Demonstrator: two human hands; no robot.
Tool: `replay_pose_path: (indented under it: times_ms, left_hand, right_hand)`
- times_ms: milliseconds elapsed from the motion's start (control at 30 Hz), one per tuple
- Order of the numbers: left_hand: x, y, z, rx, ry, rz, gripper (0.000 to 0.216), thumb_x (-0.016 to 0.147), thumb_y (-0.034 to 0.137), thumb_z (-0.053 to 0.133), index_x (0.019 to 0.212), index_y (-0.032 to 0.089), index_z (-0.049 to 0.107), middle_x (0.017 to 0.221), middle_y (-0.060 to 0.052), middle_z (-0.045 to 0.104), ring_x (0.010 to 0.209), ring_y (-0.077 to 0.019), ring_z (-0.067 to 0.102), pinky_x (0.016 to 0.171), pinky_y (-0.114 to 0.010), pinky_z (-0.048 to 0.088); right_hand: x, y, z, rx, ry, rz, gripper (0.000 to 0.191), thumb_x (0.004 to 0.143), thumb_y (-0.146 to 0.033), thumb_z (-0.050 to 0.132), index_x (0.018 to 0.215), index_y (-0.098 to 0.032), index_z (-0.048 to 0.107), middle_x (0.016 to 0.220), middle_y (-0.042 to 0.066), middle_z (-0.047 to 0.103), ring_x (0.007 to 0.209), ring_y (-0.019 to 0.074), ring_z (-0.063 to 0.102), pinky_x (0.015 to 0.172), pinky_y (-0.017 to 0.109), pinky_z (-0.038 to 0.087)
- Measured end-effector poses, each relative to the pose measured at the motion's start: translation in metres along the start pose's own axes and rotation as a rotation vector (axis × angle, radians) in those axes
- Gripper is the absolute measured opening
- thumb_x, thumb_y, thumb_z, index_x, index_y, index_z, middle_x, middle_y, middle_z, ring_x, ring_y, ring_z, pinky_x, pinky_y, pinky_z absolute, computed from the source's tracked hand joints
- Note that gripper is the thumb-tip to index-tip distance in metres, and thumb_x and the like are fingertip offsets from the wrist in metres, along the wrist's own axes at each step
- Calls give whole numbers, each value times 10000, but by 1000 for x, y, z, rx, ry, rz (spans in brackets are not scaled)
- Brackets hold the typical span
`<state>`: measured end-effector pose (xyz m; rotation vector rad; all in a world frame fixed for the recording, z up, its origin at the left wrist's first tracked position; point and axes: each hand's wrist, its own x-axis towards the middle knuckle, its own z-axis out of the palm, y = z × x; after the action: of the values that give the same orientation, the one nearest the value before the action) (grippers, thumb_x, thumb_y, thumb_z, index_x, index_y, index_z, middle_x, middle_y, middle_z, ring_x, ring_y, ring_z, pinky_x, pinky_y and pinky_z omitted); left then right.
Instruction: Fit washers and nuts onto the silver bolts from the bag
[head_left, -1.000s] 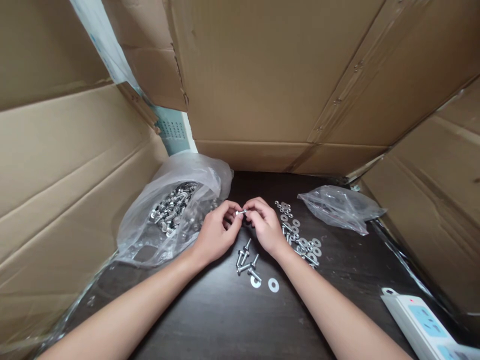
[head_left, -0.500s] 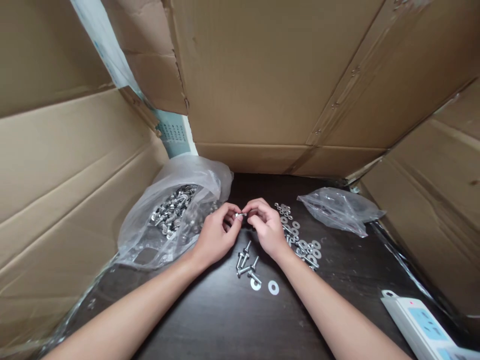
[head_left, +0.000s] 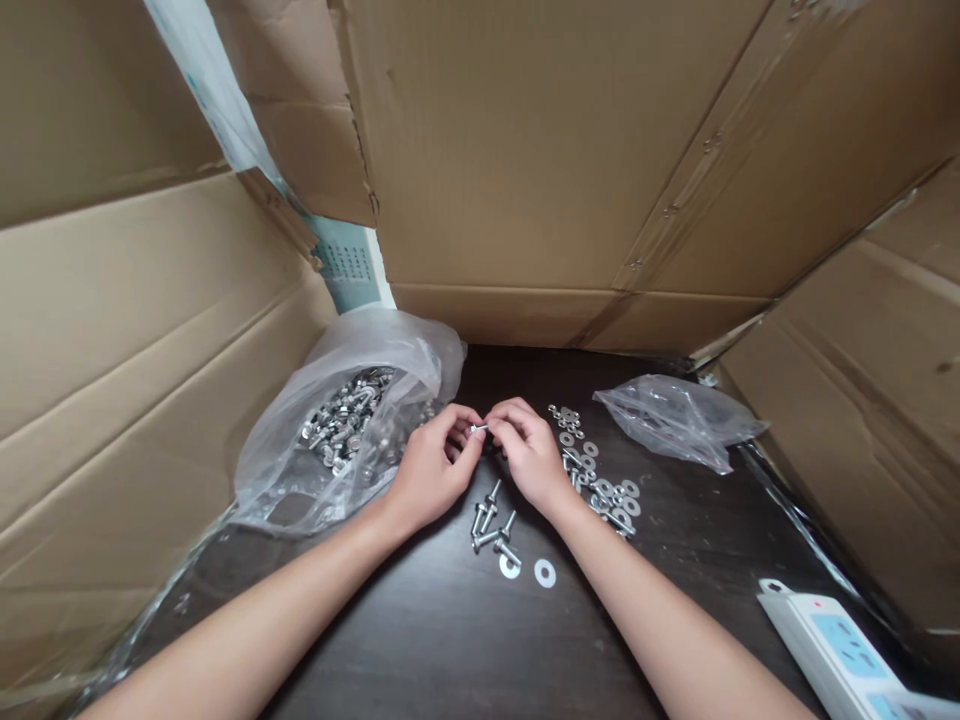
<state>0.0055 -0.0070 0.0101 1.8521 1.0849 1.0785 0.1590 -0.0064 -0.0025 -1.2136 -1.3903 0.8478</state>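
Between my fingertips, just above the dark table, is a small silver bolt (head_left: pixel 478 428). My left hand (head_left: pixel 437 462) pinches it at one end. At the other end, the thumb and forefinger of my right hand (head_left: pixel 529 452) are closed on the bolt's tip; whether a nut sits between them is too small to tell. Below my hands lie several bolts (head_left: pixel 489 518) with hardware fitted on them. Two loose flat washers (head_left: pixel 545 573) rest near these bolts, one partly under a bolt. A pile of washers, nuts and bolts (head_left: pixel 600 485) spreads beside my right wrist.
An open clear plastic bag (head_left: pixel 259 475) full of bolts and nuts (head_left: pixel 349 415) stands on the left. Another plastic bag (head_left: pixel 679 415) lies flat at the back right. A white power strip (head_left: pixel 821 640) is at the front right. Cardboard walls (head_left: pixel 555 150) enclose the table (head_left: pixel 420 640).
My right thumb has moved forward and straightened against my forefinger at the bolt's tip. My left hand stays in place. The view has shifted very slightly.
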Motion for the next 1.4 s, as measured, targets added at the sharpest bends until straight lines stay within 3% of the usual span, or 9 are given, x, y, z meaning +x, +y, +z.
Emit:
replay_pose_path:
  times_ms: [200, 367, 767, 1033, 1400]
  left_hand:
    - [0, 0, 0, 0, 2, -4, 112, 942, 278, 569, 1000, 188, 603, 897, -43, 712, 780, -160, 667, 662, -250, 525]
    - [0, -1, 0, -7, 3, -7, 117, 945, 284, 568, 1005, 190, 603, 902, -43, 716, 778, -159, 674, 663, -250, 527]
    - [0, -1, 0, 11, -5, -9, 110, 934, 275, 574, 995, 190, 607, 868, -34, 707, 757, -158, 670, 629, -242, 517]
    - [0, -3, 1, 22, 8, -15, 123, 938, 288, 578, 1001, 188, 613, 877, -42, 711, 766, -163, 673, 627, -243, 512]
    - [0, -2, 0, -3, -8, -18, 126, 947, 285, 567, 1009, 185, 612, 897, -36, 706, 772, -156, 666, 649, -241, 514]
  right_hand:
    - [0, 2, 0, -20, 18, 17, 313, 921, -359, 519, 666, -204, 611, 826, 40, 574, 700, 164, 557, 565, 291, 418]
    - [0, 3, -1, 33, 20, 26, 229, 885, -294, 504, 725, -205, 642, 845, 32, 584, 650, 153, 548, 574, 295, 442]
    - [-1, -1, 0, 29, 18, -3, 104, 797, -249, 569, 759, -205, 656, 901, 37, 587, 740, 166, 564, 577, 285, 430]
    - [-2, -1, -2, 104, 37, -59, 135, 701, -181, 531, 742, -204, 658, 898, 33, 579, 707, 147, 531, 561, 274, 402]
    - [1, 1, -2, 107, 25, 10, 163, 687, -206, 542, 778, -195, 678, 870, 21, 582, 663, 136, 514, 560, 276, 392]
